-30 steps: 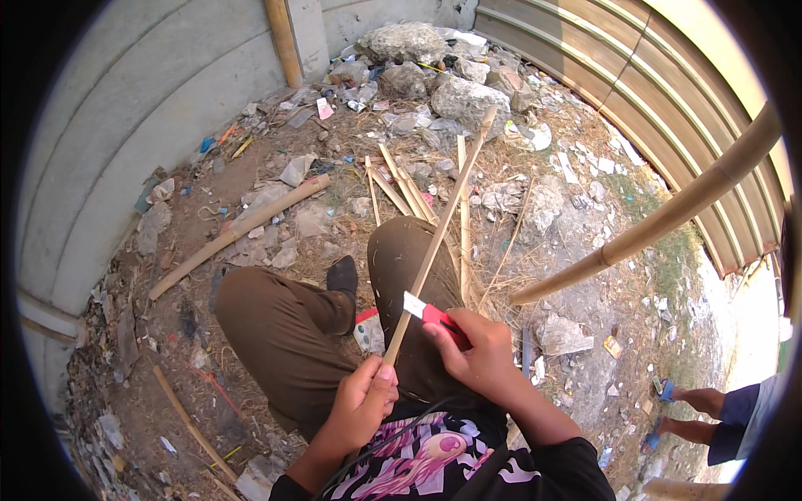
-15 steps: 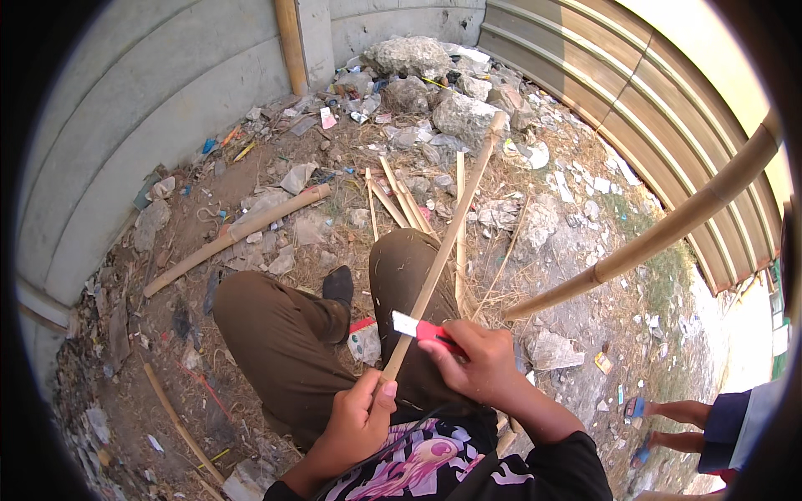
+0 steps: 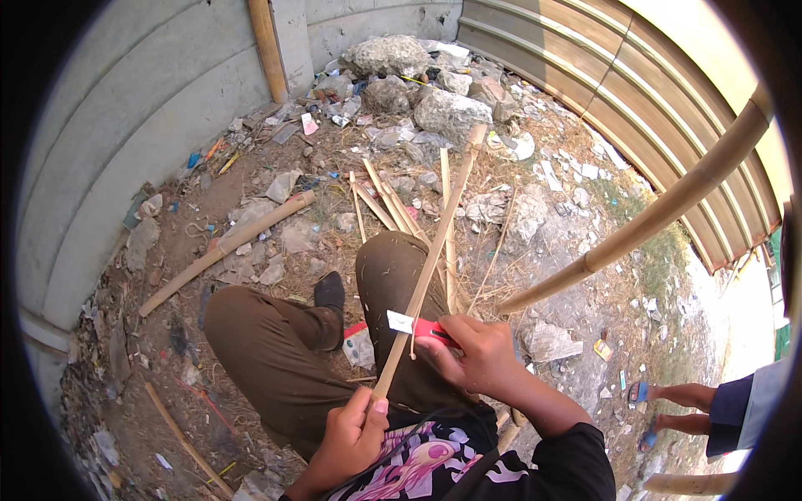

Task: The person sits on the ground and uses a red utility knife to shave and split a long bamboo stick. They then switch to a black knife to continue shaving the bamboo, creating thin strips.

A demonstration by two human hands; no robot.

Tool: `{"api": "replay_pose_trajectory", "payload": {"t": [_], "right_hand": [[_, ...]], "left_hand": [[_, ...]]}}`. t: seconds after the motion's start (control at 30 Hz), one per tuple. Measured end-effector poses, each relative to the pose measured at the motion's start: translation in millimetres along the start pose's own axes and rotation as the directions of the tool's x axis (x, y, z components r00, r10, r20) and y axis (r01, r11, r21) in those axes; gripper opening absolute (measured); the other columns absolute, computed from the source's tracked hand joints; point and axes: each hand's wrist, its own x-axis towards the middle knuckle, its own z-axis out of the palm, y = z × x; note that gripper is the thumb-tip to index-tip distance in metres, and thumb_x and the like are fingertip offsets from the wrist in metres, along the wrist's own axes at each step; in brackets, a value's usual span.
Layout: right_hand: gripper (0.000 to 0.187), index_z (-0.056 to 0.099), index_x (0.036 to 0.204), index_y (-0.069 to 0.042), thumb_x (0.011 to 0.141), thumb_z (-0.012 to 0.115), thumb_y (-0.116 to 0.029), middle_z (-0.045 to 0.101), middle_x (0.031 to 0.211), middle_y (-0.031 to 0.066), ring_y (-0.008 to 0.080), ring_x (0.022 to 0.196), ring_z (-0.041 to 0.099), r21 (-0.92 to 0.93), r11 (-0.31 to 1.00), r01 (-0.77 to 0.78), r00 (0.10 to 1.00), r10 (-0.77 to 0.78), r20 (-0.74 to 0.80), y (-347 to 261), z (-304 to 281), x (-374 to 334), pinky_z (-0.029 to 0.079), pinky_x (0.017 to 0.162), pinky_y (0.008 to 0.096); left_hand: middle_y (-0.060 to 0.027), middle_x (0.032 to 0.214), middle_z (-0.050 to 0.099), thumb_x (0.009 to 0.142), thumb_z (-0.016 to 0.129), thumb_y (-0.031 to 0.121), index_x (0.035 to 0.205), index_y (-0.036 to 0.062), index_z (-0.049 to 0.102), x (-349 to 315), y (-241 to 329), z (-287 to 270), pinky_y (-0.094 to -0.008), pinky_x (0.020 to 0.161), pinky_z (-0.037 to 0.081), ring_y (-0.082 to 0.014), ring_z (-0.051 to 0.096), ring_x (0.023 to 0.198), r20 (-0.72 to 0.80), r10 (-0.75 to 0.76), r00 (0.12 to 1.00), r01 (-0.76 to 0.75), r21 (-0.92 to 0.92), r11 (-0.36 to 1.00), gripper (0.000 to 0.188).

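Site: outdoors. The ground (image 3: 238,177) is brown dirt with dry grass, thickly strewn with litter (image 3: 284,185) of paper and plastic scraps. A grey wall (image 3: 142,108) of curved-looking panels bounds the left and back; a ribbed tan fence (image 3: 564,71) closes the right. We note a bamboo post (image 3: 266,50) upright against the wall, and pale rocks (image 3: 451,113) heaped in the far corner. Light is strong, brightest at the right edge.

On the ground at left lies a bamboo length (image 3: 225,253); past the right knee, several split strips (image 3: 386,200) lie fanned out. A thick pole (image 3: 639,230) slants up to the right; we cannot tell whether its lower end touches the ground. Another person's legs (image 3: 681,397) show at the right edge, in blue sandals.

Work: the long strip (image 3: 434,255) runs from the lap up and away, over the right thigh as we view it. Left hand (image 3: 351,438): grip pinching the strip's near end, thumb uppermost. Right hand (image 3: 478,357): grip wrapped around a red knife (image 3: 433,331), its blade crossing the strip. We see a thin sliver hanging just beside the knife.
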Motion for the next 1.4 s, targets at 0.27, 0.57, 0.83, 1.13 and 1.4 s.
{"api": "replay_pose_trajectory", "payload": {"t": [0.27, 0.57, 0.83, 1.13, 1.4], "right_hand": [[0.03, 0.065, 0.078, -0.006, 0.09, 0.075, -0.031, 0.057, 0.056, 0.0102, 0.0251, 0.046, 0.06, -0.008, 0.996, -0.085, 0.996, 0.085, -0.013, 37.1, -2.2, 9.8, 0.045, 0.045, 0.0381], [0.03, 0.065, 0.079, -0.003, 0.092, 0.073, -0.029, 0.06, 0.061, 0.0134, 0.0299, 0.05, 0.061, -0.045, 0.933, -0.358, 0.916, 0.341, -0.209, 105.4, -0.3, 46.7, 0.045, 0.049, 0.0383], [0.031, 0.066, 0.084, -0.005, 0.095, 0.069, -0.033, 0.061, 0.059, 0.0121, 0.03, 0.052, 0.063, -0.132, 0.921, -0.367, 0.92, 0.338, -0.199, 111.5, 6.8, 44.3, 0.047, 0.05, 0.0381], [0.041, 0.066, 0.085, -0.002, 0.106, 0.051, -0.035, 0.057, 0.059, 0.0093, 0.0218, 0.052, 0.056, 0.127, 0.957, -0.262, 0.953, 0.236, 0.189, 130.9, 26.4, 23.2, 0.044, 0.053, 0.0367], [0.051, 0.068, 0.098, 0.0, 0.109, 0.038, -0.039, 0.062, 0.07, 0.0109, 0.0229, 0.059, 0.058, 0.185, 0.918, -0.35, 0.902, 0.277, 0.33, 128.1, 7.3, 3.7, 0.048, 0.062, 0.0374]], "left_hand": [[0.0001, 0.067, 0.056, 0.107, 0.05, 0.018, 0.09, -0.0001, 0.051, -15.4, -8.8, 0.1, -0.022, 0.054, 0.042, -0.0023, 0.049, 0.061, 0.053, -0.081, 0.995, 0.084, -0.057, 0.995, 0.025], [0.0008, 0.067, 0.053, 0.108, 0.048, 0.018, 0.088, 0.001, 0.05, -26.8, -21.4, -3.3, -0.0211, 0.055, 0.041, -0.0017, 0.047, 0.062, 0.111, -0.105, 0.988, 0.115, -0.083, 0.99, 0.026], [0.001, 0.065, 0.053, 0.108, 0.048, 0.02, 0.083, 0.0014, 0.048, -30.8, -16.4, -5.6, -0.0225, 0.054, 0.038, -0.0026, 0.046, 0.061, 0.099, -0.206, 0.974, 0.216, -0.113, 0.97, 0.031], [-0.0017, 0.063, 0.056, 0.107, 0.05, 0.023, 0.086, 0.001, 0.05, -33.8, -34.1, -25.5, -0.0267, 0.054, 0.042, -0.0047, 0.05, 0.058, 0.103, -0.236, 0.966, 0.239, -0.012, 0.971, 0.031], [0.0017, 0.063, 0.049, 0.11, 0.04, 0.026, 0.094, 0.0027, 0.052, -54.9, -20.2, -44.0, -0.0247, 0.056, 0.037, -0.0043, 0.042, 0.059, 0.071, -0.241, 0.968, 0.235, 0.09, 0.968, 0.031]]}}
